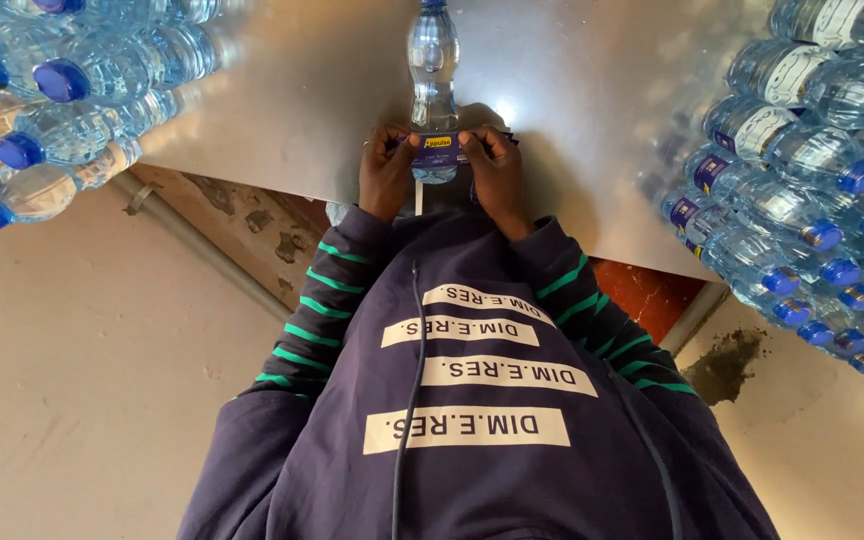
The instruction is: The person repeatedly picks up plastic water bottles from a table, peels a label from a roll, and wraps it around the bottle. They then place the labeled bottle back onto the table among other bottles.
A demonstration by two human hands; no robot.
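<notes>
A blue label (439, 150) is being pinched around a clear bottle (433, 60) by both hands' fingers (389, 150), on a metal tabletop (592, 110).

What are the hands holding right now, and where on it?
Both hands, left and right, hold a clear water bottle at its blue label, fingertips pinching the label's two ends.

Both hands' fingers (399, 148) on a clear bottle's (433, 60) blue label (438, 150).
</notes>
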